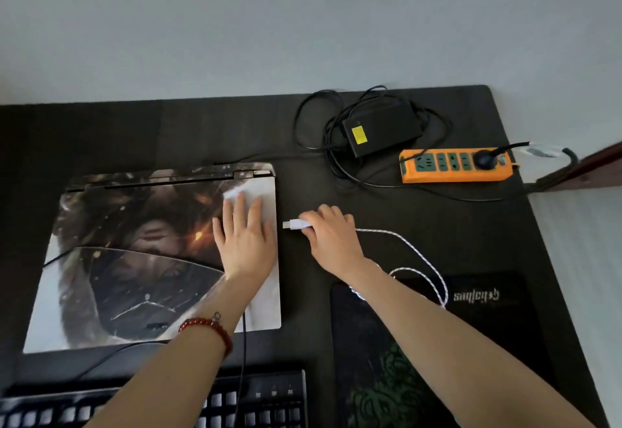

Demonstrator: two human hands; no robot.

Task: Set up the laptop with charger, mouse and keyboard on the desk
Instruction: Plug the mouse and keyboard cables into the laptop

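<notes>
The closed laptop [134,252], its lid covered with a printed picture, lies on the left of the dark desk [202,131]. My left hand [244,242] rests flat on the lid's right side, fingers straight. My right hand [331,236] pinches a white USB plug [296,224], its metal tip pointing at the laptop's right edge, a small gap away. Its white braided cable [424,262] loops back over the mouse pad [437,343]; my right forearm hides the mouse. The black charger brick [380,130] with tangled cords lies at the back. The black keyboard [262,400] is at the front edge.
An orange power strip [454,165] with one black plug in it lies at the back right, beside the charger. A thin black cable [244,343] runs from the keyboard toward the laptop. The desk's right edge borders a pale floor. A grey wall stands behind the desk.
</notes>
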